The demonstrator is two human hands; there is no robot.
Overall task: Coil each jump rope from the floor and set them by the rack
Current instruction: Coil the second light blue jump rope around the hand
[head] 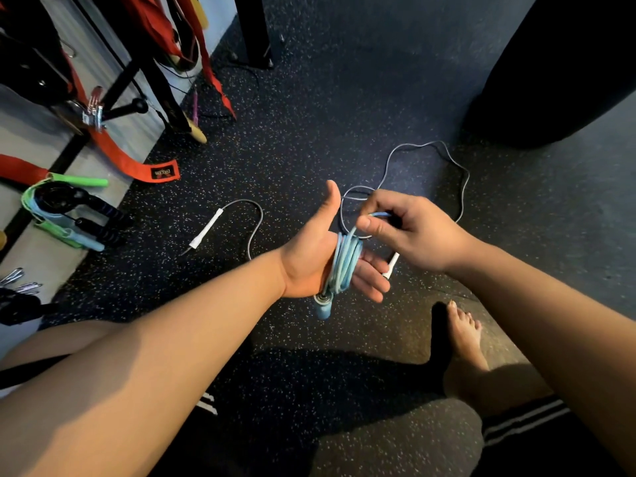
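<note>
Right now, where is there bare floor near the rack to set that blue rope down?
Bare floor lies between the red strap and the white handle, and farther off between the black post and the black bag. The wall edge with bundled ropes is crowded; the grey rope sprawls right of that handle.

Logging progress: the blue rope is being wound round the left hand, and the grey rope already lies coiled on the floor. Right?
Not quite. The head view shows the grey rope sprawled loose on the floor, not coiled. The blue rope is wound round the left hand.
</note>
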